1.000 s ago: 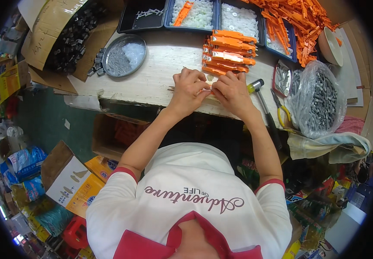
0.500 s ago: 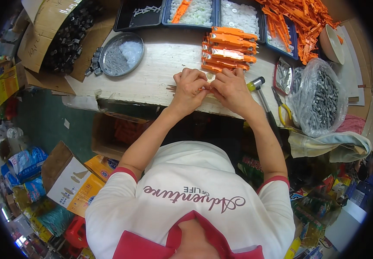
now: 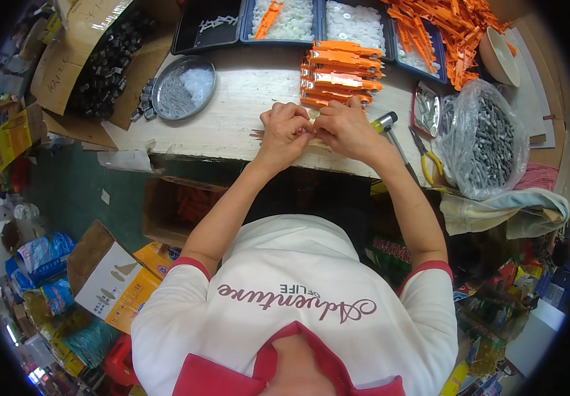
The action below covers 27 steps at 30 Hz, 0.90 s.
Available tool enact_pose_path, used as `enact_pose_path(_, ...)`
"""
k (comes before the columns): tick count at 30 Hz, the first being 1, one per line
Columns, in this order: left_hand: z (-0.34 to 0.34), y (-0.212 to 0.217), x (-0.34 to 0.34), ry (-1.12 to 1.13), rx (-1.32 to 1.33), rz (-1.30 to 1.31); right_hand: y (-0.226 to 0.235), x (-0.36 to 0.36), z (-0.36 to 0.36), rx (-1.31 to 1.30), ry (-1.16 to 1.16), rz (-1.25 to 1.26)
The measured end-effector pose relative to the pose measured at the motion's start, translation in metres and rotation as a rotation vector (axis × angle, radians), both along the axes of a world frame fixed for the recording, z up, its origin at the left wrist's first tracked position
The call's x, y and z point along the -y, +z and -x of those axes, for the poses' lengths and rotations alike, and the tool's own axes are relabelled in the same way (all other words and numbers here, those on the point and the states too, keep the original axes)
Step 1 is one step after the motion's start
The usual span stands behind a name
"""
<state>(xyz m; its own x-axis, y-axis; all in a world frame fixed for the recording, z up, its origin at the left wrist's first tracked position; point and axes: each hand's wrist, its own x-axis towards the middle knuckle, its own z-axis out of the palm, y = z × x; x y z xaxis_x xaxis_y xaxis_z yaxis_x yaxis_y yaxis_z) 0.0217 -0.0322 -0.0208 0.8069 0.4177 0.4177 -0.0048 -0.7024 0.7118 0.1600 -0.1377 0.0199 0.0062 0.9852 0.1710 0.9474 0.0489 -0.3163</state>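
Observation:
My left hand (image 3: 285, 134) and my right hand (image 3: 346, 132) meet at the front edge of the white worktable (image 3: 249, 82). Both have bent fingers pinched together around something small, mostly hidden by the fingertips; a speck of orange shows at the left fingers. Just beyond them lies a stack of long orange plastic pieces (image 3: 342, 82) with shiny metal parts. To the right of my right hand rests a small hammer (image 3: 385, 121) with a yellow-green and dark head. Pliers (image 3: 432, 165) with yellow grips lie farther right.
Along the back stand dark bins (image 3: 245, 32) of white plastic parts. A heap of orange pieces (image 3: 440, 33) is at back right. A bag of grey metal parts (image 3: 489, 142) and a red tray (image 3: 415, 119) lie right; a round metal dish (image 3: 183, 112) and a carton (image 3: 54, 99) left.
The whole view has shifted slightly, so the table things appear a little left. My hands stay together at the table edge, with the fingertips moved slightly around the small thing.

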Motion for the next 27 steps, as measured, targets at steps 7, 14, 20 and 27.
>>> enact_pose_path(7,-0.002,0.002,0.000,0.044,-0.053,-0.012,-0.002,0.025,-0.004,-0.100,-0.241,-0.178)
enact_pose_path(14,-0.002,0.004,-0.004,0.009,-0.086,-0.146,0.031,0.077,-0.052,-0.186,-0.442,-0.230)
enact_pose_path(20,-0.006,0.012,-0.008,-0.094,-0.149,-0.281,0.048,0.169,-0.129,0.160,-0.830,-0.352)
enact_pose_path(27,-0.008,0.014,-0.011,-0.158,-0.253,-0.269,0.043,0.210,-0.162,0.104,-1.082,-0.242)
